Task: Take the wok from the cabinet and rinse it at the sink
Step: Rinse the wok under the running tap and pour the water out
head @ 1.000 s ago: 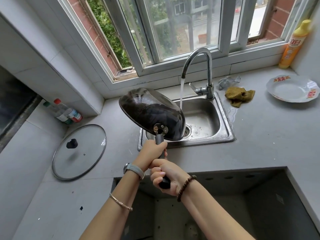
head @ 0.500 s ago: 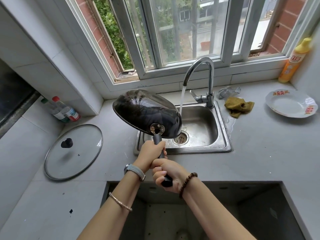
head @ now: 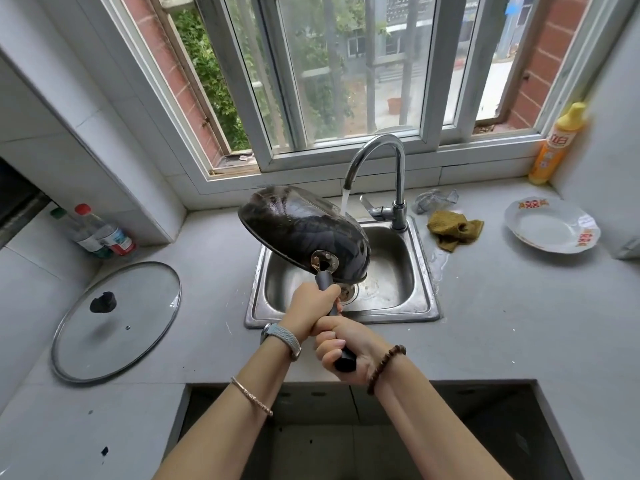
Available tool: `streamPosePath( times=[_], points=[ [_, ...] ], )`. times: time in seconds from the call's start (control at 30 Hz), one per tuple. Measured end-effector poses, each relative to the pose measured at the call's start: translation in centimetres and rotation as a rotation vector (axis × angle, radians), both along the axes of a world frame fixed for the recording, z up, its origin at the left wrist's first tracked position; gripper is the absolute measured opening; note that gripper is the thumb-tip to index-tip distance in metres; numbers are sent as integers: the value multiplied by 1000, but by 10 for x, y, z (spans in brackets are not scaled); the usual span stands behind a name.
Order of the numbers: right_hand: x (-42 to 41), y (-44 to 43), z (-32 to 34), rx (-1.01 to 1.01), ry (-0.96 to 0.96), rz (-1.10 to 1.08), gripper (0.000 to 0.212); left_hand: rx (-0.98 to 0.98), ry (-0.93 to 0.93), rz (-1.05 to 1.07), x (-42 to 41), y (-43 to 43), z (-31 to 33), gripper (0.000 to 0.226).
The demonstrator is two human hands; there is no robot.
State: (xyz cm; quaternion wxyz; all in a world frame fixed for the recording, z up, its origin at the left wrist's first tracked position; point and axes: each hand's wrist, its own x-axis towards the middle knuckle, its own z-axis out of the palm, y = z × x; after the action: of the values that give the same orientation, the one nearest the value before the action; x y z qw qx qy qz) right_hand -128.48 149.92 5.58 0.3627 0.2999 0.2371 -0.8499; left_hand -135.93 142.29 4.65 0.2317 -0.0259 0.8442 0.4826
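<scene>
The wok (head: 304,233) hangs tilted over the sink (head: 426,271) just beyond the hands, probably so the faucet (head: 381,147) stream drains off it, with the left hand (head: 311,306) and right hand (head: 346,344) stacked together, both clamped on its handle (head: 325,280) against the weight.

The black round-bottomed wok (head: 304,233) turns its underside to the camera, hiding its inside and where the tap water (head: 345,199) lands. The left hand (head: 311,311) and right hand (head: 346,344) cover most of its dark handle (head: 323,280). The wok hides the steel sink (head: 398,271) at its back left. Both forearms (head: 242,410) run off the bottom edge.
</scene>
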Motion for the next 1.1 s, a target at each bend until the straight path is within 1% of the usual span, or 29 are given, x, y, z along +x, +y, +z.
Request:
streamPosePath(
  times=[0.3,0.5,0.63,0.77,0.9,1.1],
  points=[
    [-1,23,-2,-18,-14,-25,43,-26,17,-26,-2,24,2,30],
    [-4,26,-4,-33,2,-10,38,-69,41,-29,-4,26,5,29],
    [-1,19,-5,-50,15,11,35,-92,57,-18,2,19,7,27],
    [1,6,-4,-72,31,48,38,-114,66,24,6,3,10,32],
    [1,-10,-3,-104,46,81,38,-118,61,70,11,-16,15,30],
    [4,-31,0,-99,65,146,31,-56,37,137,17,-40,20,25]
  ],
)
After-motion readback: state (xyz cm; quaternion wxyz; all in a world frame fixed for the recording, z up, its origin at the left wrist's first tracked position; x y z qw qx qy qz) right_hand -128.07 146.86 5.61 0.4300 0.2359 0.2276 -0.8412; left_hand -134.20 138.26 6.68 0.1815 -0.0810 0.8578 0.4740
